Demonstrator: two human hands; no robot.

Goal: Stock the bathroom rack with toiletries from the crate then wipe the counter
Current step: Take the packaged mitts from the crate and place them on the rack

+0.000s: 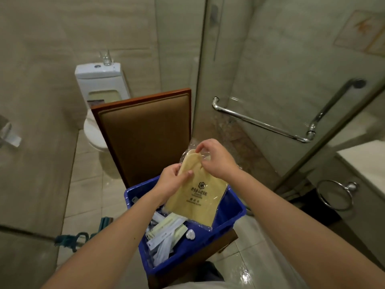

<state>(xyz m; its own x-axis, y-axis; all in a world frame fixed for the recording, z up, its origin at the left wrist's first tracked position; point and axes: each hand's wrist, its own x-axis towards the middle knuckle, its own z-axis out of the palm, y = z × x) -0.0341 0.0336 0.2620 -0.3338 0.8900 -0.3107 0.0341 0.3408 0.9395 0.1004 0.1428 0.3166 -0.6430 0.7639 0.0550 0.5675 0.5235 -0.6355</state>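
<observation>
Holding a yellow cloth item in a clear plastic bag (198, 197) over the far edge of the blue plastic crate (236, 207), the left hand (174, 180) pinches its side, the right hand (216, 158) its top, while white sachets (164, 228) heaped inside suggest stocking is far from done, wiping not yet started.

1. Your left hand (174, 181) grips the left edge of a clear-wrapped yellow cloth packet (198, 199).
2. Your right hand (216, 159) pinches its top.
3. Below it, a blue crate (235, 211) of sachets (166, 228) rests on a chair (145, 130).
</observation>
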